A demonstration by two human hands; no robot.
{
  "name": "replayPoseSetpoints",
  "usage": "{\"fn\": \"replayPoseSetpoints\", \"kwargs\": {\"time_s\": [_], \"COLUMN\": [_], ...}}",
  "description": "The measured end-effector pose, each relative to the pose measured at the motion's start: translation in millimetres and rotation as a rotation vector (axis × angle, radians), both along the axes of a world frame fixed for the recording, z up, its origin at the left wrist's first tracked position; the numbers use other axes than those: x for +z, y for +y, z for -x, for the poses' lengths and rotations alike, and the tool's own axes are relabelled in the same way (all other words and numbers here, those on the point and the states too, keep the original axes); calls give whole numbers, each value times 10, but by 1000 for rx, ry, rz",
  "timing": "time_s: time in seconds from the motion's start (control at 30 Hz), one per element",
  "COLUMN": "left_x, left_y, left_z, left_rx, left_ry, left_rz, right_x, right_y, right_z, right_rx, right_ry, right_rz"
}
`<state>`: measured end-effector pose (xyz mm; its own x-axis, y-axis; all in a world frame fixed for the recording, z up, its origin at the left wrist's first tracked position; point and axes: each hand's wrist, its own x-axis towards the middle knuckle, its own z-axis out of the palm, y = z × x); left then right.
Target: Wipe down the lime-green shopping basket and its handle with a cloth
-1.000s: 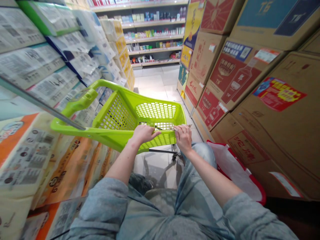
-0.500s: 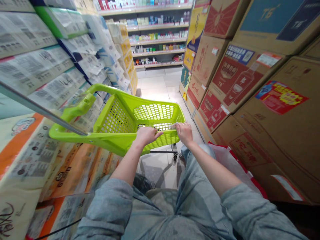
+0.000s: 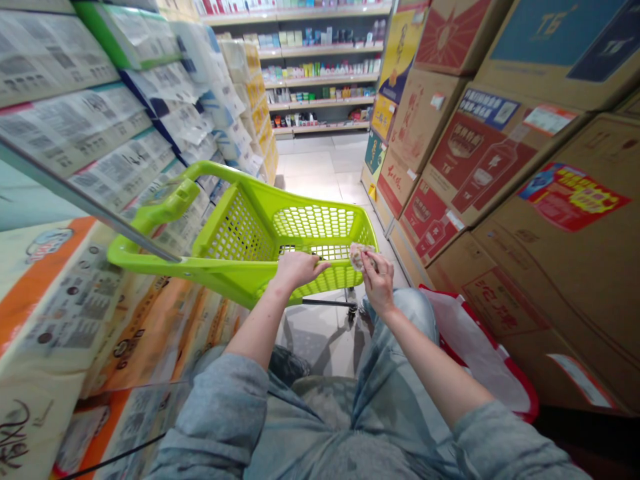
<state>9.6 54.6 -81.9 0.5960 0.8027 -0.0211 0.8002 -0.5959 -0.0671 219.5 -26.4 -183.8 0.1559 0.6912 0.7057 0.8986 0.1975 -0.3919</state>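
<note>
A lime-green shopping cart (image 3: 235, 267) stands across the aisle in front of me, its perforated basket in view. My left hand (image 3: 296, 272) is closed over the cart's near rim, with the thumb lying along the top. In the fingertips of my right hand (image 3: 380, 283) is a crumpled, pale, mottled cloth (image 3: 357, 256), pinched at the basket's right front corner. Whether the cloth touches the rim is hard to make out. Below the basket a dark caster (image 3: 352, 311) shows near my knee.
Stacked packs of paper goods (image 3: 115, 150) line the left side, crossed by a metal bar (image 3: 95, 207). Cardboard cartons (image 3: 520, 267) rise on the right. A white bin with a red rim (image 3: 531, 400) sits beside my right leg. Shelves of small goods (image 3: 323, 77) stand behind the tiled floor (image 3: 315, 163).
My right hand has lifted off the rim and turned, bringing the cloth into clearer view between its fingers. My left hand stays on the rim. The view has shifted slightly.
</note>
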Motion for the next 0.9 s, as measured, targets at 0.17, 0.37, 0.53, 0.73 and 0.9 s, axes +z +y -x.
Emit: {"fn": "replayPoseSetpoints", "kwargs": {"time_s": [0.17, 0.37, 0.53, 0.73, 0.9], "left_x": [-7, -24, -9, -4, -26], "left_y": [-5, 10, 24, 33, 41], "left_z": [-61, -105, -98, -119, -157], "left_rx": [-13, -13, -19, -21, 7], "left_ry": [-19, -13, -16, -19, -17], "left_rz": [-22, -62, -58, -60, -54], "right_x": [103, 202, 190, 165, 304], "right_y": [86, 219, 220, 164, 240], "right_z": [127, 478, 179, -298, 169], "right_rx": [-44, 40, 157, 47, 16], "right_ry": [-37, -126, -269, -290, -164], "right_rz": [13, 17, 72, 140, 125]}}
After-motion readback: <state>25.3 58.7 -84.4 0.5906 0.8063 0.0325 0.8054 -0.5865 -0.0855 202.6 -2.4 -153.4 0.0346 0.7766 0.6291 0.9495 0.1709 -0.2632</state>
